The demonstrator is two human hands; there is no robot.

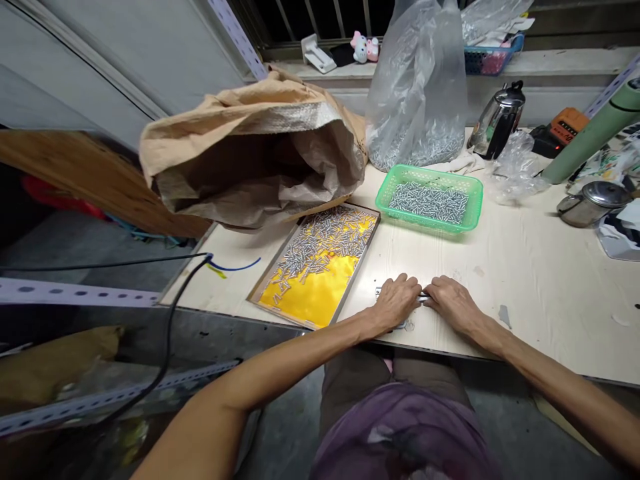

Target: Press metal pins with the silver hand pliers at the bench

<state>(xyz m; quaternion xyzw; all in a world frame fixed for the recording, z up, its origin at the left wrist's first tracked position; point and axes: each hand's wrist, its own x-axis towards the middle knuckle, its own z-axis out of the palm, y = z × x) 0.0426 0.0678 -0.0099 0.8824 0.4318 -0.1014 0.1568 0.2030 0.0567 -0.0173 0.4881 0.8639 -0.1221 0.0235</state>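
Note:
Near the table's front edge my left hand (399, 300) and my right hand (449, 301) meet with fingers closed. Between their fingertips shows a short shiny metal piece (424, 297), gripped from both sides; its exact kind is too small to make out. Under and beside my left hand lies a flat metal piece (379, 293), mostly covered by the hand. To the left is a shallow tray (345, 308) with a yellow bottom, holding many small silver metal pins (320, 243). Beyond my hands stands a green plastic basket (427, 225) filled with similar pins.
A large brown paper sack (250, 120) lies open behind the tray. A clear plastic bag (417, 87) of metal parts stands at the back. On the right are a steel kettle (500, 117), a metal cup (593, 205) and a green flask (595, 137). A black cable (173, 313) hangs over the left edge.

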